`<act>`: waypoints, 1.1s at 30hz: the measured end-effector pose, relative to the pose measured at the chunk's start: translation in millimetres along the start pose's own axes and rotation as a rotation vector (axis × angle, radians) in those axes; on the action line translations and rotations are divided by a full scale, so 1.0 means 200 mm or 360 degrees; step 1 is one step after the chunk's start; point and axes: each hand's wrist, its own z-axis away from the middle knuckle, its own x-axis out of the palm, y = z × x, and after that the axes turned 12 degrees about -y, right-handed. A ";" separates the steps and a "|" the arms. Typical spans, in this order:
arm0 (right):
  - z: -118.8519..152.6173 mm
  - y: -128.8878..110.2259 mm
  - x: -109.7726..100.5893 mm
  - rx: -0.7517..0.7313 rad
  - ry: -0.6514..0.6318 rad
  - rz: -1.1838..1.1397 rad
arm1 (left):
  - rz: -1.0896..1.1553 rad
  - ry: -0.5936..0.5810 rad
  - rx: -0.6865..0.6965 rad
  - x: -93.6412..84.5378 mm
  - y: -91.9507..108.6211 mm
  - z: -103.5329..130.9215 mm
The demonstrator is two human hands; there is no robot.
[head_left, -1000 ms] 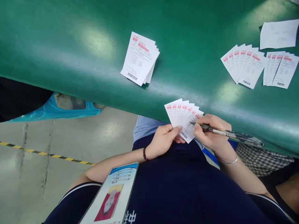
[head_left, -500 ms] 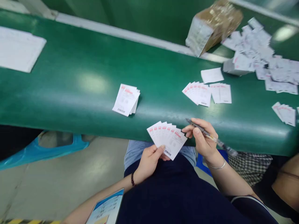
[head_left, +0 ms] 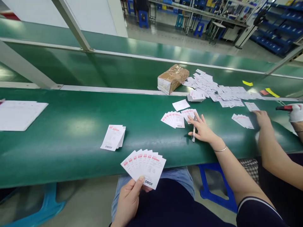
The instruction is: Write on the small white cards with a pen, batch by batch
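Observation:
My left hand (head_left: 129,200) pinches a fan of white printed cards (head_left: 151,168) with red headings, held in front of the bench edge above my lap. My right hand (head_left: 204,130) is stretched over the green bench, fingers spread, with a pen (head_left: 193,134) held under them. Its fingertips touch or hover over a small set of cards (head_left: 186,114), partly covered by the hand. Just left of that lies another fanned set of cards (head_left: 175,120). A plain white slip (head_left: 181,105) is behind them. A stack of cards (head_left: 112,137) rests left of my fan.
A brown wrapped package (head_left: 176,75) stands at the back beside a spread pile of cards (head_left: 204,82). A co-worker's hand (head_left: 262,119) is at the right, near fanned cards (head_left: 243,121). Paper sheets (head_left: 21,116) lie far left. A blue stool (head_left: 216,189) is below the bench.
My right hand has moved from beside the fan out to the cards on the bench, pen still in it. My left hand keeps the fan. The view has tilted up.

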 end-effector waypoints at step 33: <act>0.12 0.11 0.17 0.0645 0.0391 0.0020 | 0.0606 0.0163 0.0001 -0.06 0.10 -0.07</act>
